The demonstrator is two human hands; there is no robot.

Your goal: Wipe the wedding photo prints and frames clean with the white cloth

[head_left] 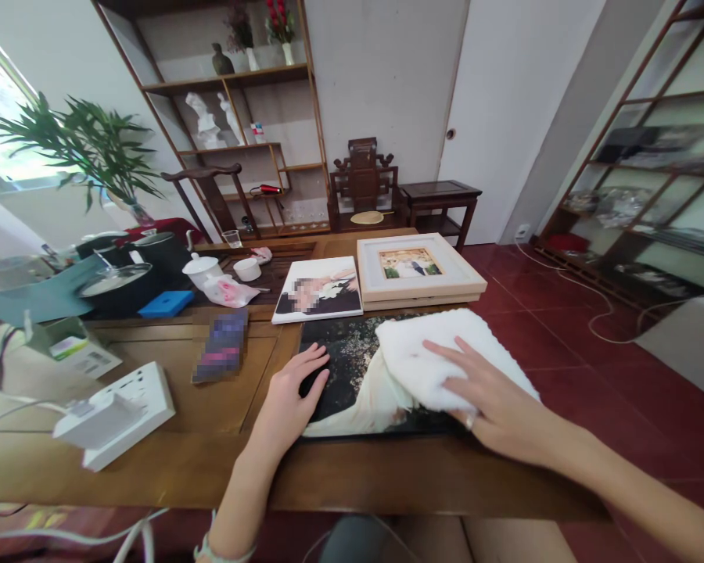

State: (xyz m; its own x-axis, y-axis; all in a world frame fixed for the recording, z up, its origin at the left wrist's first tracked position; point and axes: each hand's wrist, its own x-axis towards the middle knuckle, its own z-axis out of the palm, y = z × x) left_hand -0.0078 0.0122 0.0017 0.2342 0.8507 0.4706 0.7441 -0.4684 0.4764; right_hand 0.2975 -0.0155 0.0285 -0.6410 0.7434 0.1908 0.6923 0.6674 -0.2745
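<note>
A dark, glossy photo panel [381,399] showing a pale gown lies flat at the table's front edge. Resting on its left edge is my left hand [296,391], fingers stretched out and holding nothing. A fluffy white cloth [414,352] covers much of the panel's right part. My right hand [493,399], with a ring on one finger, holds the cloth against the panel from the right. Some of its fingers lie across the top; the others are partly hidden. Just behind the panel are a white-edged photo print [322,289] and a light-framed picture [422,270].
On the wooden table [211,461], a white power strip [132,407], an opened box [73,348], a phone-like object [221,344], a blue box [166,303] and a white teapot [202,270] stand left. Cables [134,532] hang at the front left.
</note>
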